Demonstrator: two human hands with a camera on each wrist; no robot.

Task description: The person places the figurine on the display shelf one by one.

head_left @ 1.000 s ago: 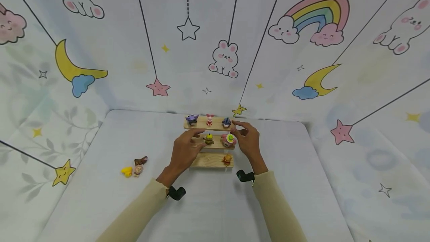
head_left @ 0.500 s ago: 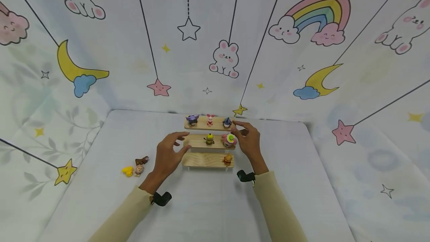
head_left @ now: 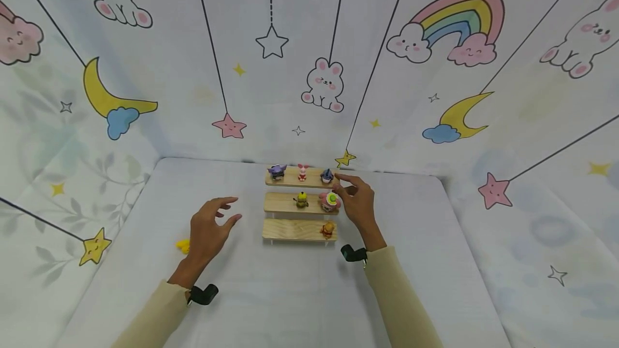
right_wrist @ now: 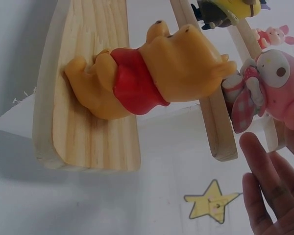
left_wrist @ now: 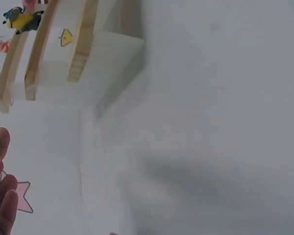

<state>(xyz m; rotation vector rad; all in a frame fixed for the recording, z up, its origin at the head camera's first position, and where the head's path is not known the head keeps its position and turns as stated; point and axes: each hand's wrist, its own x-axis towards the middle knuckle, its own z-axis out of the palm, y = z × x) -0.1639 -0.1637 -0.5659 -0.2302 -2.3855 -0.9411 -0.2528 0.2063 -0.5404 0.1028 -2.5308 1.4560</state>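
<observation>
A three-tier wooden rack holds small figures: purple, red-and-pink and blue ones on the top board (head_left: 314,178), a yellow-and-green figure (head_left: 301,200) and a pink figure (head_left: 329,202) on the middle board (head_left: 278,203). An orange bear in a red shirt (head_left: 327,229) (right_wrist: 142,78) sits at the right end of the bottom board (head_left: 290,230). My right hand (head_left: 358,200) touches the rack's right side by the upper boards. My left hand (head_left: 209,232) hangs left of the rack, fingers apart, holding nothing. A yellow figure (head_left: 183,245) lies partly behind it.
White cloth (head_left: 416,283) covers the table. A patterned backdrop (head_left: 290,85) rises behind the rack and along both sides.
My left hand has let go of the middle board's left side and moved left, now covering the brown and beige figures on the cloth. My right hand has stayed at the rack.
</observation>
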